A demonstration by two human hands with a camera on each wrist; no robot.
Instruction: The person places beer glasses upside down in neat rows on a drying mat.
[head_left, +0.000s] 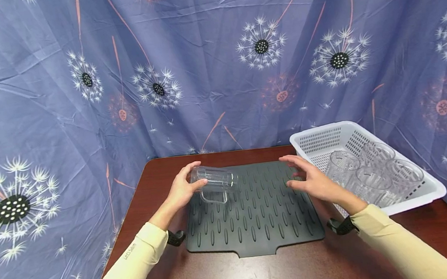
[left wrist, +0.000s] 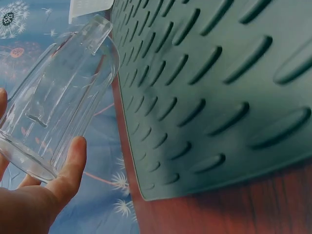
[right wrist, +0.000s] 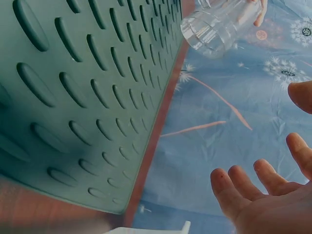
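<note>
A clear glass mug [head_left: 216,176] with a handle lies on its side in the air over the back left of a dark drying mat [head_left: 256,218]. My left hand [head_left: 180,190] grips it at its left end, thumb on the near side and fingers round the far side. In the left wrist view the mug [left wrist: 63,92] tilts away from the thumb. My right hand [head_left: 314,182] hovers over the mat's right side, holding nothing. Its fingers are spread and slightly bent in the right wrist view, with the mug [right wrist: 209,31] well apart from them.
To the right stands a white perforated basket [head_left: 321,133] holding several clear glasses [head_left: 371,181]. The ridged mat lies on a brown wooden table [head_left: 205,278]. Behind and on both sides hangs a blue curtain [head_left: 208,68] with a dandelion print.
</note>
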